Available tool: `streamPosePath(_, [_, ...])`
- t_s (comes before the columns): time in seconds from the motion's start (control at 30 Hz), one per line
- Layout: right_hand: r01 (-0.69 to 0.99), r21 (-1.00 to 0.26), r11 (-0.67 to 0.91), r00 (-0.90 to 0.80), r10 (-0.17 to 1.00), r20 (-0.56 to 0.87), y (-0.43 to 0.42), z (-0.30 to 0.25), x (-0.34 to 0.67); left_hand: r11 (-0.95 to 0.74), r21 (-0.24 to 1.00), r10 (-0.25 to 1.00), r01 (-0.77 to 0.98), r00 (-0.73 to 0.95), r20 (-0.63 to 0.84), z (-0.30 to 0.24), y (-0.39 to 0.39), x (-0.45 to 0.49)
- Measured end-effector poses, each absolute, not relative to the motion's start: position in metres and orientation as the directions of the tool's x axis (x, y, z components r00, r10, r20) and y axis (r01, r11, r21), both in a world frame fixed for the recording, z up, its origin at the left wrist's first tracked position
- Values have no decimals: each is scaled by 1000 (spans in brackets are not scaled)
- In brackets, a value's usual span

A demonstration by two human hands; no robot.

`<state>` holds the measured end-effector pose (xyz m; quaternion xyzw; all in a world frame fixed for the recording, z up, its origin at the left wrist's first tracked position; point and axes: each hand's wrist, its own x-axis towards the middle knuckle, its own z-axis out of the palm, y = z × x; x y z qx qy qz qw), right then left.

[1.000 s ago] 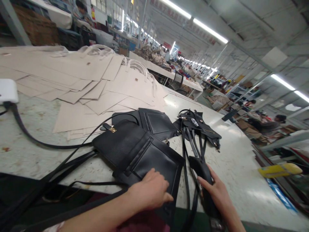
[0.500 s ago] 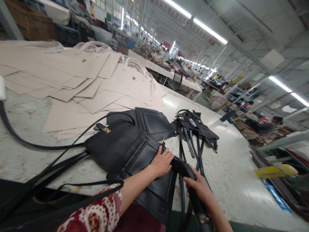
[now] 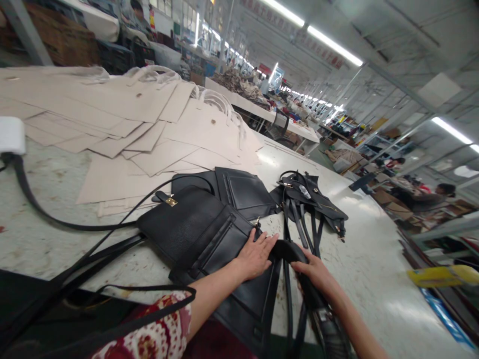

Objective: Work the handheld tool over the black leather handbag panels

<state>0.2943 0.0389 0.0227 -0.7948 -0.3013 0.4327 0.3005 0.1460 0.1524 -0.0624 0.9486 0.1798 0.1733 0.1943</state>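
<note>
Two-handed action at the desk!
Far left, pale panels heaped up; next, a black bag lying on the desk, left hand laid open on top, gripping nothing; just beside, a curved black nozzle, wrapped in the right hand.

Black bags (plus beige pieces) on table

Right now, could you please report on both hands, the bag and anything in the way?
Left hand flat on black bag. Right hand gripping black handheld tool, front end near bag's edge. Black straps beside the tool, possibly in the way.
</note>
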Motion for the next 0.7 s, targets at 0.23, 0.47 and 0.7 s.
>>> streamPosePath(0.23, [240, -700, -673, 414, 723, -553, 27, 22, 295, -852, 449, 404, 270, 884, 235, -62, 155, 146])
streamPosePath(0.47, [446, -665, -599, 579, 760, -296, 71, 3, 291, -838, 479, 389, 260, 901, 190, -52, 129, 121])
streamPosePath(0.7, [607, -621, -497, 491, 848, -199, 67, 31, 232, -787, 586, 357, 191, 916, 182, -22, 80, 14])
